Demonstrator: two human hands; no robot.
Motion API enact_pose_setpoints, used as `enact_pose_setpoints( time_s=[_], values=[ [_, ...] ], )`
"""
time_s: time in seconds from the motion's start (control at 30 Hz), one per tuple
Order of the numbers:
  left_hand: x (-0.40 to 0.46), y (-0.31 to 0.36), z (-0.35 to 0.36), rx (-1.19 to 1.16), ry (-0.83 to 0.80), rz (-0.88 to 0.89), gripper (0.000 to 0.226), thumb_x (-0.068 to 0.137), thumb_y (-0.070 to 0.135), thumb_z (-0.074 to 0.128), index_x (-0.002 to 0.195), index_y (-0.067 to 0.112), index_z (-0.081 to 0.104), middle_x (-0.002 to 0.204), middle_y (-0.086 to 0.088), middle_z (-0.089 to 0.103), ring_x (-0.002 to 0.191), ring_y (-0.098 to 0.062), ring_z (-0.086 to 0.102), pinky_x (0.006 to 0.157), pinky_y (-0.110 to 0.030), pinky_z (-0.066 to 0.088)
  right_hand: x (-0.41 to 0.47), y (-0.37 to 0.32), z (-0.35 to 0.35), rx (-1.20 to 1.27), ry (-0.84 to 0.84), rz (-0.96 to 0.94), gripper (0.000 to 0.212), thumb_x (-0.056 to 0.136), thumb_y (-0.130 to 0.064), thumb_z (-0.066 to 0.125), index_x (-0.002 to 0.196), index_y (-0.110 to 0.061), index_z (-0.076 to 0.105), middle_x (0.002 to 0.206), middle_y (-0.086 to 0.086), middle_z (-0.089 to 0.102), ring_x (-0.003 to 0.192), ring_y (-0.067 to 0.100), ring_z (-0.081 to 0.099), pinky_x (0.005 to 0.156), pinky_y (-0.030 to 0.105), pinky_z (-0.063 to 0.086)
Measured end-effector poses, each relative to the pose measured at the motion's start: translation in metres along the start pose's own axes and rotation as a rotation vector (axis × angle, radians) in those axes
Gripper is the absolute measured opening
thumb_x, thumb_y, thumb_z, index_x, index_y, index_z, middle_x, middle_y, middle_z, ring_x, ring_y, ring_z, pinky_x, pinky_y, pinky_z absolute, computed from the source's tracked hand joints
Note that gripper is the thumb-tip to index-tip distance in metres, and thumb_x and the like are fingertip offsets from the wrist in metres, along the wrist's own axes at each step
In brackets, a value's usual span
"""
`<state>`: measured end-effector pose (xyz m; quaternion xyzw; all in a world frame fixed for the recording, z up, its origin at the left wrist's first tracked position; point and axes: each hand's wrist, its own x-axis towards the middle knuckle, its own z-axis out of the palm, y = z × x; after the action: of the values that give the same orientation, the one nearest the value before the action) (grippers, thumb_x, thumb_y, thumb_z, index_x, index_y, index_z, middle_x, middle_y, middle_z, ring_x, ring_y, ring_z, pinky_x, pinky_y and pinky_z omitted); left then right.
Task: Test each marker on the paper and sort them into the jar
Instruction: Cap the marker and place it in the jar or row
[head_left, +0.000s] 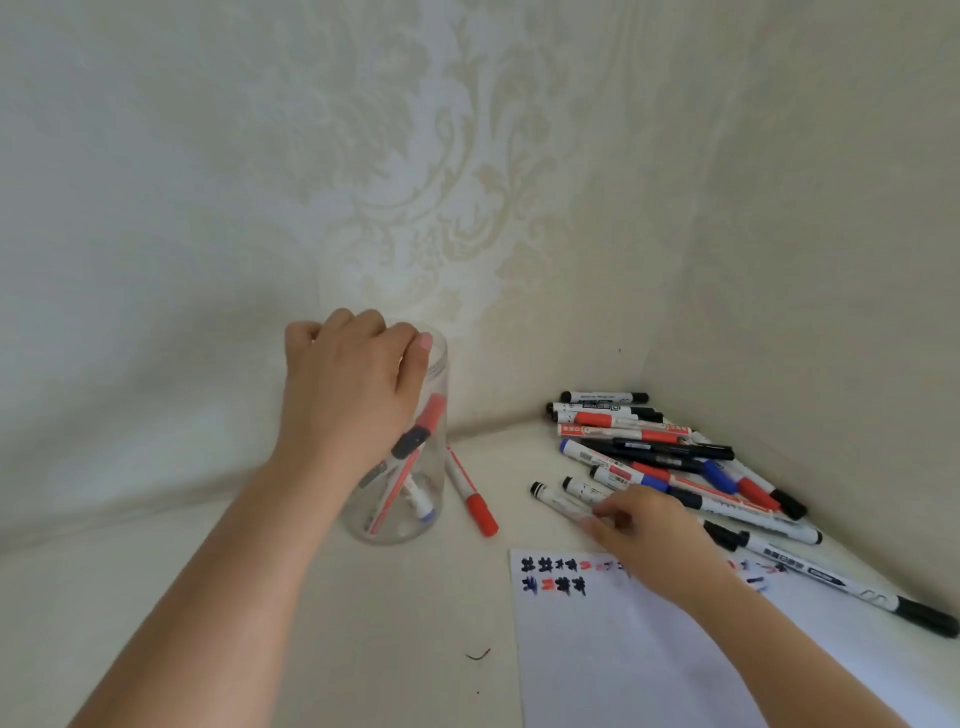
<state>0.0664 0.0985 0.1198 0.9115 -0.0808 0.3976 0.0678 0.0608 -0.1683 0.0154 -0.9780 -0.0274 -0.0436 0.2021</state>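
Observation:
A clear jar (434, 499) stands left of centre with several markers inside. My left hand (353, 384) grips its rim from above. A heap of black, red and blue markers (670, 457) lies at the right against the wall. My right hand (649, 540) reaches into the near edge of the heap, its fingertips pinching a black-capped marker (556, 499). White paper (623, 654) with black, red and blue test marks lies at the front right, partly under my right forearm. One red-capped marker (472, 493) lies alone beside the jar.
The surface is a cream cloth (363, 623) that meets patterned cream walls at the back and right, forming a corner. A long black-capped marker (841, 577) lies along the right wall near the paper. A small dark thread (478, 654) lies in front.

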Motion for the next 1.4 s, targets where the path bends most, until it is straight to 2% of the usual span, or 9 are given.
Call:
enact_pose_setpoints(
  time_s=[0.17, 0.27, 0.43, 0.6, 0.83, 1.0, 1.13, 1.27, 1.4],
  values=[
    [-0.020, 0.037, 0.004, -0.318, 0.165, 0.259, 0.022, 0.089, 0.020, 0.043, 0.088, 0.013, 0.064, 0.073, -0.004, 0.053, 0.070, -0.024, 0.045, 0.064, -0.038, 0.035, 0.000, -0.002, 0.004, -0.125, -0.009, -0.050, 0.025, 0.091, -0.039, 0.054, 0.103, -0.021, 0.066, 0.090, -0.005, 0.056, 0.080, 0.011, 0.055, 0.062, 0.019, 0.038],
    [-0.043, 0.069, 0.025, -0.546, -0.062, 0.326, 0.017, 0.087, 0.021, 0.046, 0.089, 0.015, 0.062, 0.077, 0.004, 0.052, 0.071, -0.014, 0.048, 0.065, -0.033, 0.039, -0.003, -0.004, -0.003, 0.147, 0.078, -0.004, 0.019, 0.089, -0.035, 0.059, 0.099, -0.020, 0.068, 0.082, -0.007, 0.058, 0.071, 0.005, 0.053, 0.058, 0.015, 0.038],
    [-0.071, 0.099, 0.070, -0.818, -0.418, 0.067, 0.028, 0.090, 0.037, 0.049, 0.113, 0.022, 0.049, 0.101, 0.011, 0.045, 0.082, 0.002, 0.045, 0.073, -0.018, 0.038, -0.015, -0.011, -0.016, 0.757, 0.069, 0.150, 0.018, 0.087, -0.033, 0.063, 0.093, -0.016, 0.066, 0.067, -0.007, 0.060, 0.051, -0.002, 0.052, 0.055, 0.018, 0.041],
    [-0.082, 0.109, 0.086, -0.941, -0.575, 0.127, 0.022, 0.091, 0.039, 0.045, 0.107, 0.025, 0.049, 0.093, 0.012, 0.056, 0.081, -0.002, 0.053, 0.069, -0.022, 0.042, -0.033, -0.013, -0.014, 1.202, -0.054, 0.134, 0.017, 0.089, -0.010, 0.060, 0.098, 0.003, 0.059, 0.070, 0.008, 0.067, 0.063, 0.018, 0.064, 0.058, 0.024, 0.052],
    [-0.091, 0.112, 0.086, -0.902, -0.641, 0.234, 0.009, 0.093, 0.038, 0.038, 0.089, 0.030, 0.040, 0.068, 0.021, 0.045, 0.064, 0.001, 0.045, 0.057, -0.013, 0.033, -0.037, -0.004, -0.014, 1.140, -0.068, 0.091, 0.016, 0.076, -0.012, 0.067, 0.069, -0.020, 0.055, 0.057, -0.002, 0.053, 0.051, 0.009, 0.045, 0.048, 0.022, 0.033],
    [-0.086, 0.110, 0.079, -0.889, -0.630, 0.283, 0.013, 0.094, 0.035, 0.039, 0.101, 0.032, 0.048, 0.061, 0.025, 0.044, 0.070, -0.008, 0.049, 0.055, -0.009, 0.034, -0.041, -0.004, -0.014, 1.240, -0.119, 0.039, 0.017, 0.078, -0.022, 0.065, 0.066, -0.020, 0.053, 0.055, 0.001, 0.054, 0.045, 0.010, 0.047, 0.041, 0.018, 0.031],
    [-0.085, 0.111, 0.075, -0.936, -0.639, 0.271, 0.017, 0.087, 0.051, 0.031, 0.098, 0.044, 0.043, 0.055, 0.014, 0.048, 0.054, -0.007, 0.047, 0.048, -0.017, 0.032, -0.043, -0.004, -0.014, 1.296, -0.081, 0.026, 0.018, 0.079, -0.019, 0.060, 0.064, -0.018, 0.050, 0.055, 0.002, 0.052, 0.047, 0.011, 0.044, 0.044, 0.019, 0.031],
    [-0.080, 0.107, 0.074, -0.979, -0.654, 0.217, 0.035, 0.079, 0.062, 0.033, 0.101, 0.042, 0.050, 0.059, 0.017, 0.055, 0.055, -0.001, 0.050, 0.049, -0.016, 0.033, -0.042, -0.006, -0.014, 1.334, -0.052, 0.029, 0.013, 0.080, -0.018, 0.057, 0.068, -0.018, 0.054, 0.053, 0.002, 0.050, 0.045, 0.011, 0.041, 0.043, 0.018, 0.032],
    [-0.081, 0.095, 0.079, -1.034, -0.673, 0.003, 0.035, 0.080, 0.061, 0.032, 0.107, 0.040, 0.040, 0.081, 0.020, 0.056, 0.065, 0.002, 0.054, 0.058, -0.009, 0.038, -0.041, 0.007, -0.022, 1.298, -0.007, 0.155, 0.021, 0.092, -0.014, 0.051, 0.084, -0.009, 0.070, 0.061, 0.012, 0.065, 0.046, 0.017, 0.054, 0.044, 0.024, 0.043]
  ],
)
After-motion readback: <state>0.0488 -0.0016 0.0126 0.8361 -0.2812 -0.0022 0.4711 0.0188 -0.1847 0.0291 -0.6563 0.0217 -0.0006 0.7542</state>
